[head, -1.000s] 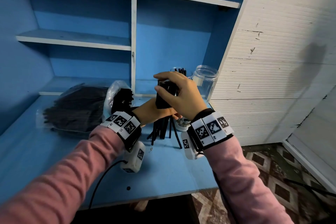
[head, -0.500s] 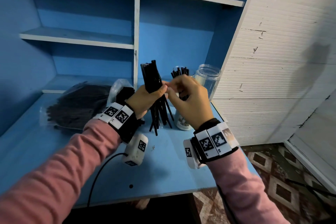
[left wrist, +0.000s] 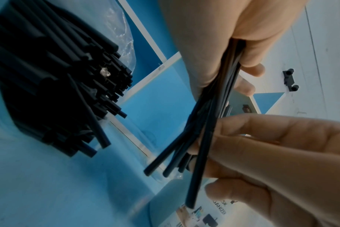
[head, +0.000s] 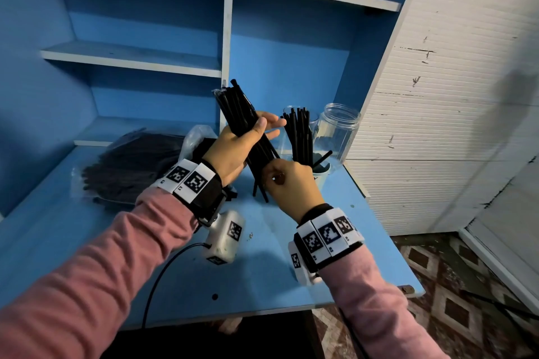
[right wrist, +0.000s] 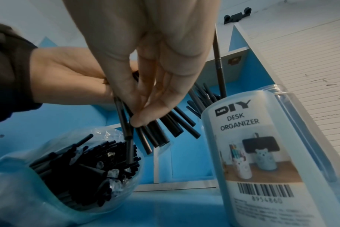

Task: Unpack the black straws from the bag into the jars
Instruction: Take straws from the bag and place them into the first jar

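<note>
Your left hand (head: 233, 148) has raised the bundle (head: 242, 116) upright since a second ago, its grip curled round the middle. Your right hand (head: 287, 183) has dropped from the top to the splayed lower ends, pinching them together. The straws look nearly squared for the filled jar (head: 303, 140) at 2 o'clock; the bag (head: 128, 166) lies on the counter (head: 262, 271) at 9.
</note>
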